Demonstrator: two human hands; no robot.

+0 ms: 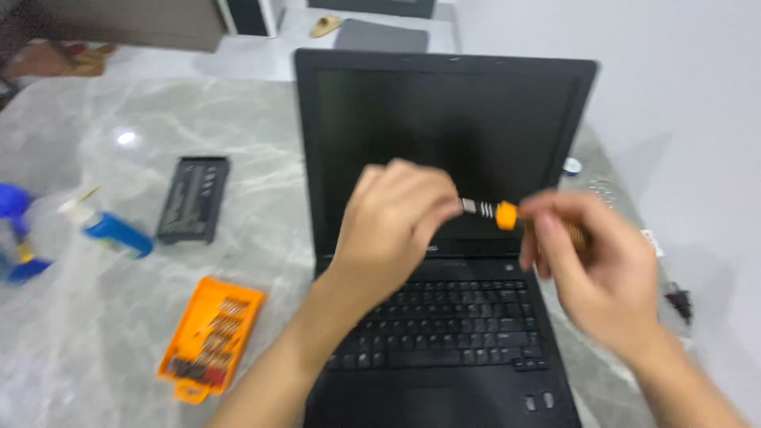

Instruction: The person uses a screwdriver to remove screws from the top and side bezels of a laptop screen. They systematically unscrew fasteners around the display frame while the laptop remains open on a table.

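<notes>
At the far left edge of the frame a blue object [14, 208] is lying blurred on the grey marble table [95, 333]. Just right of it a small bottle with a blue body and white cap [107, 226] is lying on its side. In the upper left a flat black tray [194, 198] is sitting on the table, and below it, in the lower left, an orange case of screwdriver bits [210, 337] is lying open.

In the middle of the frame an open black laptop [444, 333] is standing with its dark screen upright and its keyboard facing the person. The left hand [392, 226] is hovering over the hinge area, its fingers pinching narrowly around the metal front end of a screwdriver [495, 212]. The screwdriver is lying level in the air between both hands, in front of the lower screen, its orange collar showing in the gap. The right hand [590, 265] is closing its grip around the handle at centre right; motion blur is hiding the finer detail.

At the right edge some small dark parts [680, 303] are lying on the table.
</notes>
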